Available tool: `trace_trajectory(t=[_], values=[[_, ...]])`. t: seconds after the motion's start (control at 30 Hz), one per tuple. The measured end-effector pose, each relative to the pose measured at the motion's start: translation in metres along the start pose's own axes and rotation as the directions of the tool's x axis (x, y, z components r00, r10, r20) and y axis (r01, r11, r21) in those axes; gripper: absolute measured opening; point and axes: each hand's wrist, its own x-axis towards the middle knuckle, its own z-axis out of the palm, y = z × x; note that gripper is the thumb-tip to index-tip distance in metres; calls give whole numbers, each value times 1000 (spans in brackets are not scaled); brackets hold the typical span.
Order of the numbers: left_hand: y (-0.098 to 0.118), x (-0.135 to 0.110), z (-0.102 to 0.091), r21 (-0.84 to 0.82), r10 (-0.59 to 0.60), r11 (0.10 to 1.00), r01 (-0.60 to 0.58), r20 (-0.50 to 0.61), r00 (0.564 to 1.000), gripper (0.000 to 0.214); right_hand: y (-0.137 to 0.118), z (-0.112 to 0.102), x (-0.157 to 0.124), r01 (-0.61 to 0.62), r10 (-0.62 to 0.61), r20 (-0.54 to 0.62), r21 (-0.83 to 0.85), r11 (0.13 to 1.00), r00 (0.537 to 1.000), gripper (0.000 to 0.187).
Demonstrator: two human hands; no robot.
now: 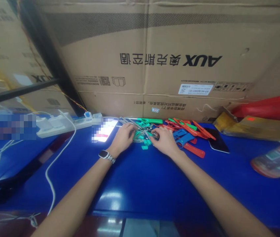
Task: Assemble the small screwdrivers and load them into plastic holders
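Both of my hands are at a heap of thin metal rods (128, 121) and small green plastic pieces (147, 142) on the blue table. On the heap's left side, my left hand (124, 136) has its fingers curled down into the rods, a watch on its wrist. My right hand (165, 140) curls in from the right, thumb and fingertips drawn together over the heap. What lies between the fingers of either hand is too small and blurred to name. Red plastic handles (195, 150) and blue plastic handles (185, 138) lie beside my right hand.
A lit phone (105, 130) lies left of the heap, a dark phone (218, 141) to the right. A white power strip (63, 126) and a loose white cable (49, 177) are at left. A large cardboard box (142, 39) stands behind; a jar (275, 158) is at right.
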Motion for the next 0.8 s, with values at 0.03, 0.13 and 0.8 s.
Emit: trace_trajectory(t=[0.03, 0.13, 0.8], values=[[-1, 0, -1, 4, -2, 1000, 2, -6, 1000, 20, 0, 0, 0, -4, 4, -2, 12, 1000, 1000, 16], [-5, 4, -4, 32, -16, 999, 17, -40, 999, 21, -1, -1, 3, 6, -5, -25, 43, 999, 1000, 13], [50, 9, 15, -81, 158, 985, -152, 80, 984, 15, 42, -46, -26, -43, 48, -97, 54, 998, 994, 27]])
